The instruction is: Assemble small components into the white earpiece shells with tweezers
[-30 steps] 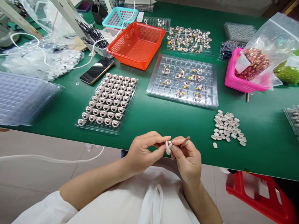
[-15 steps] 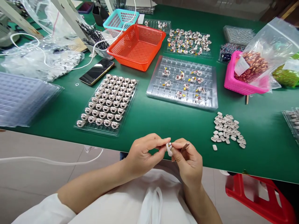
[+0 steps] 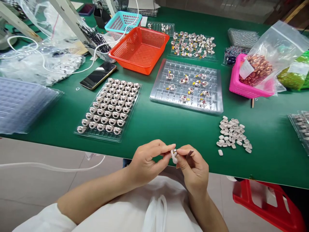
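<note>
Between both hands, just over the table's front edge, is a small white curved part (image 3: pixel 173 157) with a shiny bit at its top. My left hand (image 3: pixel 147 161) pinches it from the left with thumb and index finger. My right hand (image 3: pixel 194 167) grips its other side with thumb and index finger, and a thin brown tool (image 3: pixel 189 154) is tucked among the fingers of that hand. Several small white caps (image 3: pixel 230 133) lie in a loose pile to the right. A clear tray (image 3: pixel 111 137) filled with rows of beige-white parts is on the left.
Behind the hands lies a stack of clear trays (image 3: pixel 156 93) with several wired parts. An orange basket (image 3: pixel 142 62), a phone (image 3: pixel 98 76) and a pink basket (image 3: pixel 251 91) with a bag stand further back. A red stool (image 3: pixel 262 209) is at lower right.
The view has shifted slightly, so the table items appear a little further left. Both hands keep the same hold on the white part.
</note>
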`<move>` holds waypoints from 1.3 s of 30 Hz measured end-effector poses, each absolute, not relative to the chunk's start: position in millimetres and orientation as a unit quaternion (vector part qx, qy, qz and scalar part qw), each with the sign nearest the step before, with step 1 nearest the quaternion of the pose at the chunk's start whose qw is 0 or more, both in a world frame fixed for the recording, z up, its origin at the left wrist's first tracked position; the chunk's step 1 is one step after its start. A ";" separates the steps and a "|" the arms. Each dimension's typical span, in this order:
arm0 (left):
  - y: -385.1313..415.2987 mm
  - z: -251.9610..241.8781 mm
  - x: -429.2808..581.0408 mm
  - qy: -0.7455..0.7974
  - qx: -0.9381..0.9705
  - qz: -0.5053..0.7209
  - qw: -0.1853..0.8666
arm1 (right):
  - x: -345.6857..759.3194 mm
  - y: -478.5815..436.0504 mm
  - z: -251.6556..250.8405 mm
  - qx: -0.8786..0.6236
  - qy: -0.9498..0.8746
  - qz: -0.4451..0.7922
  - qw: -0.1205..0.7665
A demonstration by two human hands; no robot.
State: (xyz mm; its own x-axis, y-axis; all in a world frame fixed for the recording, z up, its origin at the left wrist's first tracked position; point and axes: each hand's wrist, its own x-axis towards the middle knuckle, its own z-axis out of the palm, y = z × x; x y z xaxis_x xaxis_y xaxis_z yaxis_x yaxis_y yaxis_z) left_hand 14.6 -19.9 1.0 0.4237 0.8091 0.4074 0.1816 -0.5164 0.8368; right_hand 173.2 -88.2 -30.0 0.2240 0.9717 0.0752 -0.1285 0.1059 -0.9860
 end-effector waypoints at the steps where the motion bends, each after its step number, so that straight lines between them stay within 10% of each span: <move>1: -20.0 0.5 14.0 0.324 0.761 0.426 0.366 | 173.7 -87.8 -29.1 -0.497 -0.422 0.460 0.602; 22: -20.2 1.5 9.1 0.284 0.751 0.379 0.461 | 181.3 -85.8 -27.4 -0.506 -0.411 0.487 0.581; 39: -10.9 4.4 17.5 0.380 0.320 0.237 0.835 | 191.9 -88.5 -26.0 -0.527 -0.595 0.352 0.495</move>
